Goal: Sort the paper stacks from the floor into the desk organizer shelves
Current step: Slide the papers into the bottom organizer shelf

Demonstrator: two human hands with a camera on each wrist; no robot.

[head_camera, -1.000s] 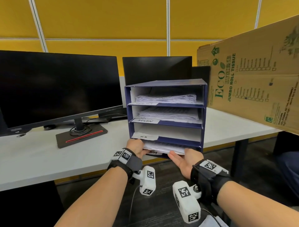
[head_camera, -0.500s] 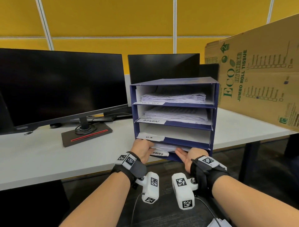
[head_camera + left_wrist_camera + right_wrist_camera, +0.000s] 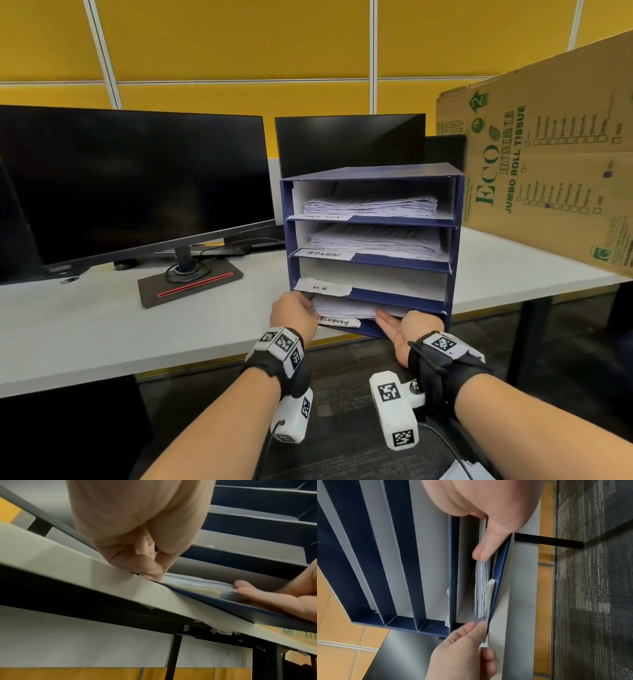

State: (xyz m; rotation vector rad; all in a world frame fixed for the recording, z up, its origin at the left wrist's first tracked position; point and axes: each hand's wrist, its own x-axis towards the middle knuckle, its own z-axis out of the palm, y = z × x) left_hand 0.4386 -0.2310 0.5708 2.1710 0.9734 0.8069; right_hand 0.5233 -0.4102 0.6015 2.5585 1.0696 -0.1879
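A blue desk organizer [image 3: 457, 240] with several shelves stands at the desk's front edge. Its two upper shelves hold paper. The shelf labelled H.R shows only its white floor. A paper stack [image 3: 346, 306] lies in the bottom shelf, above the SECURITY label [image 3: 339, 322], with its front edge [image 3: 481, 588] still sticking out a little. My left hand [image 3: 294, 313] presses its fingertips [image 3: 154, 573] on the stack's left front corner. My right hand [image 3: 407, 325] is turned palm up with straight fingers, and its fingertips [image 3: 243, 586] touch the stack's right front edge [image 3: 197, 582].
Two dark monitors [image 3: 130, 181] [image 3: 349, 144] stand on the white desk [image 3: 102, 329], left of and behind the organizer. A large cardboard box [image 3: 548, 178] leans in at the right. A black desk leg [image 3: 527, 339] and grey carpet [image 3: 590, 588] lie below.
The paper stack has slid deeper into the bottom shelf. Both hands followed it forward, and the right hand's fingers have come up to the shelf opening.
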